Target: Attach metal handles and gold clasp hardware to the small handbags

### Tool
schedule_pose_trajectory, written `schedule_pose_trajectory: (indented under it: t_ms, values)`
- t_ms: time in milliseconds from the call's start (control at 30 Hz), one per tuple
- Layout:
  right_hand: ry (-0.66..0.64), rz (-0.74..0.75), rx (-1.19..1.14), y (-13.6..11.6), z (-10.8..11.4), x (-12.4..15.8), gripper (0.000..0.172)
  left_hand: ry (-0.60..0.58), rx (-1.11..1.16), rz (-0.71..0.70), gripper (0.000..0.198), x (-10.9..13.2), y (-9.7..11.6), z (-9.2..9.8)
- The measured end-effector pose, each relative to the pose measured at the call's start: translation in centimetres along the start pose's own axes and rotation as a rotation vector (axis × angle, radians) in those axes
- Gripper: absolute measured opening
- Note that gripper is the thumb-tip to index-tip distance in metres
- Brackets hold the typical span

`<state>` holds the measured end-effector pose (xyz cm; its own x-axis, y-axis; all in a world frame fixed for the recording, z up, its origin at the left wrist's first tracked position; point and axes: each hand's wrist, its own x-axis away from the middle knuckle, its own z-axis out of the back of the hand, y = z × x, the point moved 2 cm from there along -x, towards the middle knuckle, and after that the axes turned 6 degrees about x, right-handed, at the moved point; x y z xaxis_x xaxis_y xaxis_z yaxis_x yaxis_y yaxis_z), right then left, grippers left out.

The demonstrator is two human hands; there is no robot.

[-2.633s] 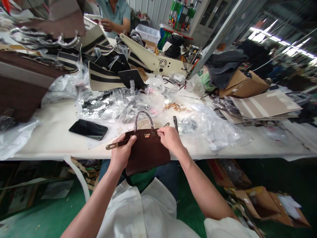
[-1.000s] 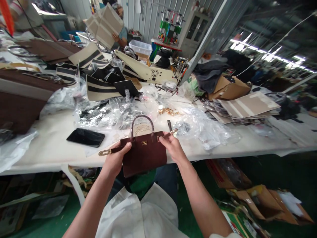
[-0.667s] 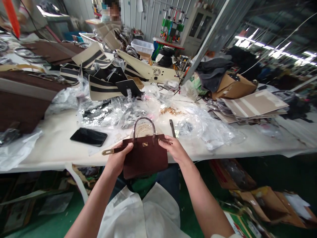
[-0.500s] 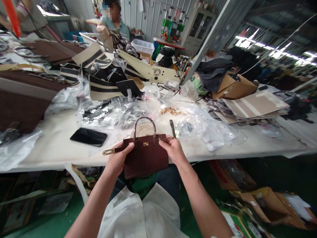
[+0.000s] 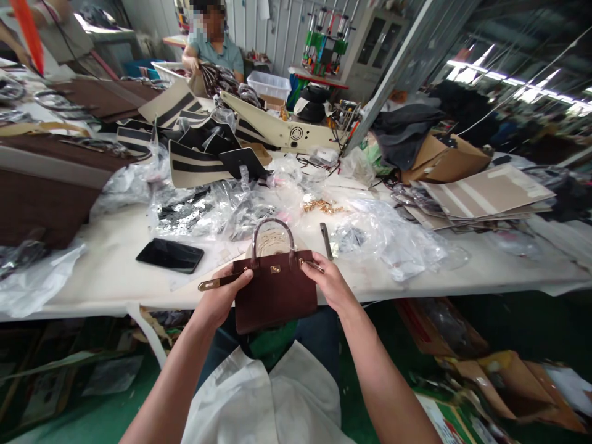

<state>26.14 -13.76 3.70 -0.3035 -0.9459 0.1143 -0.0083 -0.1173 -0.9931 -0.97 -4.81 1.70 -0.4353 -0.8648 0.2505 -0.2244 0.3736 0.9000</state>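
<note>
A small dark brown handbag (image 5: 276, 299) with an upright arched handle and a gold clasp hangs at the table's front edge, held between both hands. My left hand (image 5: 225, 296) is closed on its upper left corner, thumb on the front; a strap with a metal end sticks out to the left from this hand. My right hand (image 5: 327, 280) grips the upper right corner, thumb by a small gold fitting. Behind the handle lies a roll of pale tape (image 5: 272, 240). A black phone (image 5: 170, 255) rests left of the bag, and a dark narrow tool (image 5: 326, 240) lies to the right.
Plastic bags (image 5: 393, 237), small gold parts (image 5: 322, 206) and striped panels (image 5: 194, 166) cover the white table (image 5: 111, 271). Flat boards (image 5: 490, 194) are stacked at right. A person (image 5: 215, 46) sits across the table. Cardboard boxes (image 5: 509, 385) stand on the floor at lower right.
The whole view has shifted slightly, so things appear a little further right. Both hands keep their hold on the bag. The person across the table has moved an arm.
</note>
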Motion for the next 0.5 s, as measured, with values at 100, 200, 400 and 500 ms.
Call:
schedule_pose_trajectory:
  t_ms: [100,200,400,500]
  values:
    - [0.049,-0.003,-0.008,0.2,0.0,-0.2,0.055,-0.026,0.010,-0.006,0.054,-0.2,-0.1,-0.1]
    - [0.105,-0.007,-0.013,0.6,-0.1,-0.3,0.055,-0.046,0.014,-0.014,0.053,-0.2,0.2,-0.2]
    - [0.171,0.033,-0.010,0.8,-0.9,-0.1,0.050,-0.038,-0.009,-0.020,0.052,-0.5,0.7,0.0]
    - [0.195,0.033,-0.021,0.8,-1.2,-0.1,0.046,-0.025,-0.033,-0.016,0.054,-0.9,1.0,0.0]
